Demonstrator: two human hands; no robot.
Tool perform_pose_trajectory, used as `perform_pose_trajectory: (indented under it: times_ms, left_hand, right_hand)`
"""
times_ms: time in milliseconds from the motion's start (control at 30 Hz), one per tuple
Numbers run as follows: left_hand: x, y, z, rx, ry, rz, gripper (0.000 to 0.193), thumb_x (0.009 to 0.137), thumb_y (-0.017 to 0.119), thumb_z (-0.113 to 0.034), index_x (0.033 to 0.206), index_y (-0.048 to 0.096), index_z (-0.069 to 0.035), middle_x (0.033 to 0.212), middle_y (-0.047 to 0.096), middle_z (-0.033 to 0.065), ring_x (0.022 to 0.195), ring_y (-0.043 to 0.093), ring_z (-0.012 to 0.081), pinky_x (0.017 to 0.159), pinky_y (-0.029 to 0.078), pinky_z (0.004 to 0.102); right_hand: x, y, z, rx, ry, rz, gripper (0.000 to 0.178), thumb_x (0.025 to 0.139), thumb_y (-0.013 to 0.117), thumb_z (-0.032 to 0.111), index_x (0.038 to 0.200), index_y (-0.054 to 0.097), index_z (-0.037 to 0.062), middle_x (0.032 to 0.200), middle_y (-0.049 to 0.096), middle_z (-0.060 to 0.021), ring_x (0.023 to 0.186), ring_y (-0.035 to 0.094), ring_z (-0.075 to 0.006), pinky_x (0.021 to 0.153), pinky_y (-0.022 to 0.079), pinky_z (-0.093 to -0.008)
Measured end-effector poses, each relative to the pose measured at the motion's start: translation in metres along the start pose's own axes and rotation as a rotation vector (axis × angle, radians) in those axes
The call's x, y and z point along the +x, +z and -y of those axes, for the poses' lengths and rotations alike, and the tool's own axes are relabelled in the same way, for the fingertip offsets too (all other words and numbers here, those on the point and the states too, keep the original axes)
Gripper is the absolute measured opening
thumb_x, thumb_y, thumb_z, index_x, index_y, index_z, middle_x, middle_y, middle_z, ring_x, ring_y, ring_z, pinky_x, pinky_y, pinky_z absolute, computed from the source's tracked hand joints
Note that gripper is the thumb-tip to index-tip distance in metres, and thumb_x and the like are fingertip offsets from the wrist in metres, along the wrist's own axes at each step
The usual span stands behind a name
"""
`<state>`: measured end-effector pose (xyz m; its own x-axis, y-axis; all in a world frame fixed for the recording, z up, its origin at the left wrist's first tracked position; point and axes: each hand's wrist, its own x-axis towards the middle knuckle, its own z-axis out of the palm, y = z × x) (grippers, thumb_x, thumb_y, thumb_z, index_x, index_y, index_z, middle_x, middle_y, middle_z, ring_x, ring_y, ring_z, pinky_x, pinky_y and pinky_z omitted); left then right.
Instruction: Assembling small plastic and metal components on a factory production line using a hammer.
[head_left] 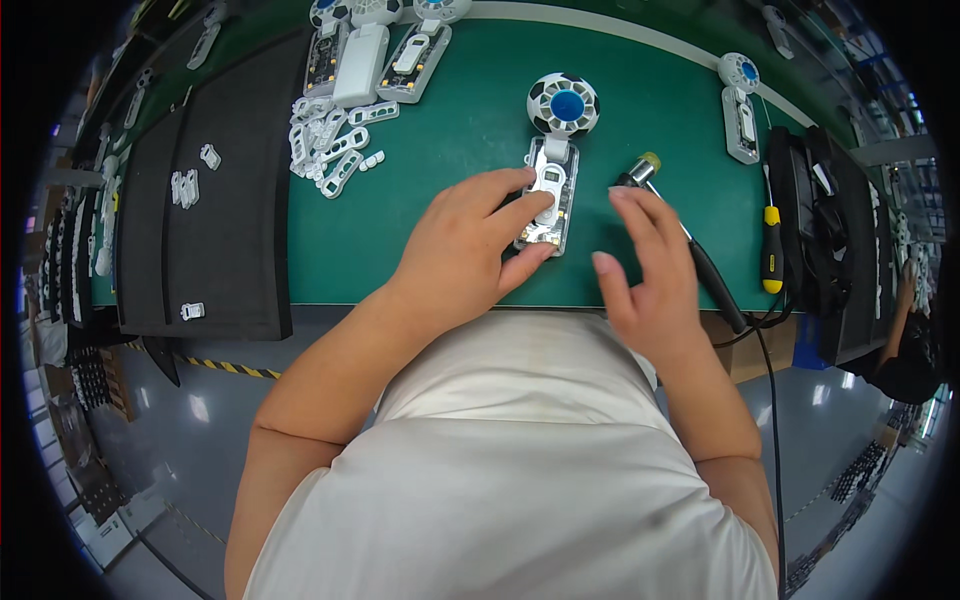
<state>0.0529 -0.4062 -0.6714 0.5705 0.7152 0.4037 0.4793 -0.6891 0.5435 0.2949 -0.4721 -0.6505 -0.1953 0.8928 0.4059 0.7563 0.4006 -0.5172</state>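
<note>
A handheld fan with a football-patterned round head (563, 104) lies on the green work surface, its open handle (566, 215) toward me. My left hand (465, 235) grips that handle from the left, with fingers and thumb on a white slotted cover piece (549, 180) set along its middle. The fingers hide part of the handle. To the right, my right hand (650, 270) is raised with fingers apart and nothing in them. Just beside it a small hammer (712, 275) with a metal head and yellowish tip lies on the surface.
Several fans (414, 60) and a heap of white slotted pieces (330, 145) lie at the back left. Left is a black conveyor belt (230, 240) with small white parts. Another fan (741, 125), a yellow-black screwdriver (772, 250) and a hanging black cable (772, 400) are on the right.
</note>
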Motion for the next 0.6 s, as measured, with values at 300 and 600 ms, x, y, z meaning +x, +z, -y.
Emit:
perform_pose_trajectory:
  times_ms: [300, 600]
  left_hand:
    - [-0.033, -0.040, 0.005, -0.065, -0.137, -0.147, 0.044, 0.086, 0.080, -0.009, 0.127, 0.068, 0.000, 0.132, 0.068, 0.0207, 0.120, 0.066, 0.0418, 0.103, 0.054, 0.0503]
    - [-0.070, -0.053, 0.018, 0.117, -0.084, -0.095, 0.036, 0.082, 0.081, -0.013, 0.116, 0.072, -0.004, 0.119, 0.072, 0.0121, 0.111, 0.069, 0.0344, 0.093, 0.056, 0.0444]
  right_hand:
    - [0.049, 0.040, 0.026, -0.190, -0.039, 0.187, 0.054, 0.091, 0.072, 0.008, 0.144, 0.063, 0.0012, 0.162, 0.043, -0.0301, 0.136, 0.057, -0.0489, 0.114, 0.050, -0.0508]
    - [0.249, 0.047, -0.106, -0.310, 0.017, 0.136, 0.041, 0.096, 0.068, 0.015, 0.136, 0.070, 0.0062, 0.156, 0.054, -0.0267, 0.132, 0.062, -0.0457, 0.112, 0.052, -0.0523]
